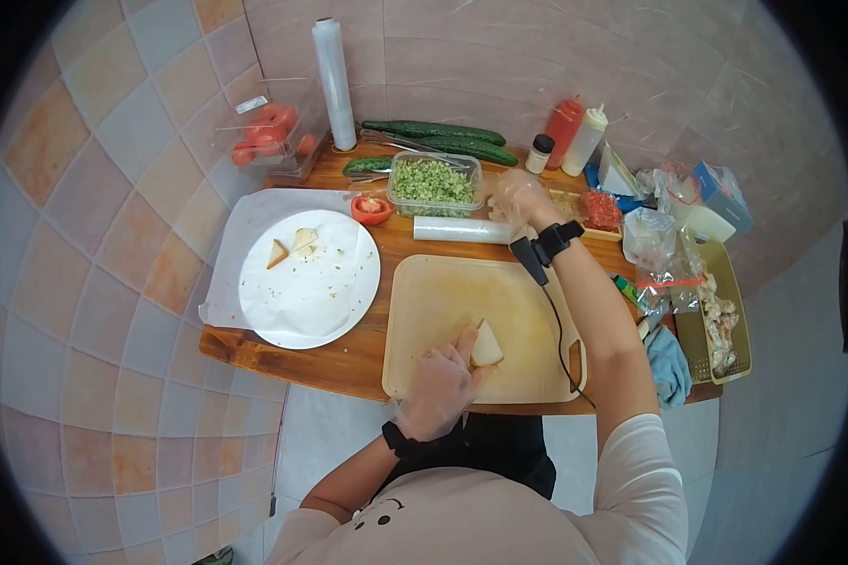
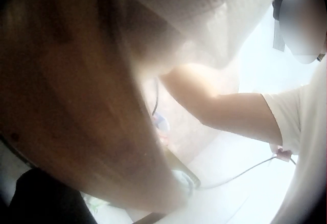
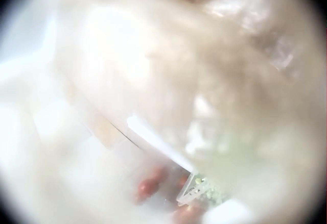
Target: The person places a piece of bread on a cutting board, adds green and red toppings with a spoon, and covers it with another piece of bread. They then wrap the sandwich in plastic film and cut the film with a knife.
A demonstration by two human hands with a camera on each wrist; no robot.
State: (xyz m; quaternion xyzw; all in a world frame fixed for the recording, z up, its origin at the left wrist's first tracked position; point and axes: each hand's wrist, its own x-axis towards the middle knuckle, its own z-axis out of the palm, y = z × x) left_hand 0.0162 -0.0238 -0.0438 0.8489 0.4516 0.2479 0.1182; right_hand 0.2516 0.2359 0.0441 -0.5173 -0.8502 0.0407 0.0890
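Note:
My left hand [image 1: 438, 386], in a clear plastic glove, rests on the beige cutting board [image 1: 537, 301]. Its fairly straight fingers touch the left side of a white bread wedge [image 1: 487, 346], and the thumb lies by the wedge's lower edge. Further back, my gloved right hand [image 1: 520, 200] reaches beside the clear tub of chopped green vegetable [image 1: 433, 182]. Under its wrist side lies the right end of a white roll [image 1: 460, 230]. Its fingertips are hidden in the head view and blurred in the right wrist view, so I cannot tell what they hold.
A white plate [image 1: 311, 301] with bread pieces stands left of the board. Behind are a cut tomato [image 1: 371, 209], cucumbers [image 1: 443, 132], an upright wrap roll [image 1: 334, 85] and a tomato box [image 1: 273, 137]. Sauce bottles [image 1: 563, 132] stand back right; an olive basket [image 1: 725, 311] sits far right.

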